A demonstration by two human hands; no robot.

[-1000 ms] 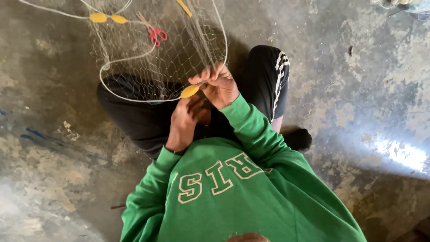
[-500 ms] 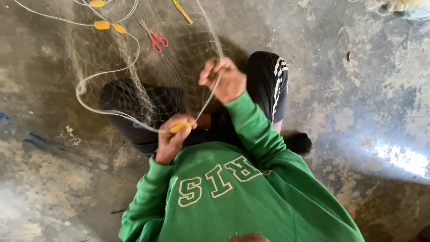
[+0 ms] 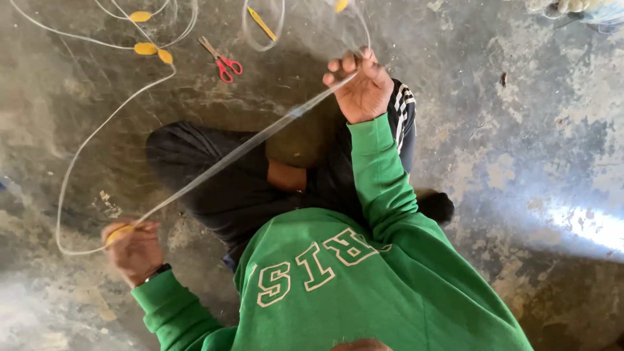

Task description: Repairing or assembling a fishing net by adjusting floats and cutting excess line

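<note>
I sit cross-legged on a concrete floor in a green sweatshirt. My left hand (image 3: 133, 250) is out at the lower left, closed on a yellow float (image 3: 119, 233) where the white rope (image 3: 78, 156) ends. My right hand (image 3: 361, 88) is raised at the upper middle and pinches a fine, translucent fishing net (image 3: 260, 140). The net is bunched into a taut band that runs diagonally between both hands, above my dark trousers (image 3: 221, 182).
Red-handled scissors (image 3: 224, 65) lie on the floor beyond my knees. More yellow floats (image 3: 144, 47) are strung on the rope at the upper left. A yellow netting needle (image 3: 262, 23) lies near the top edge. Pale bundled material (image 3: 572, 6) sits at the top right corner.
My hands have drawn apart: the left moved down and left with the float, the right rose upward. The net, loose and spread before, is now pulled into a tight band.
</note>
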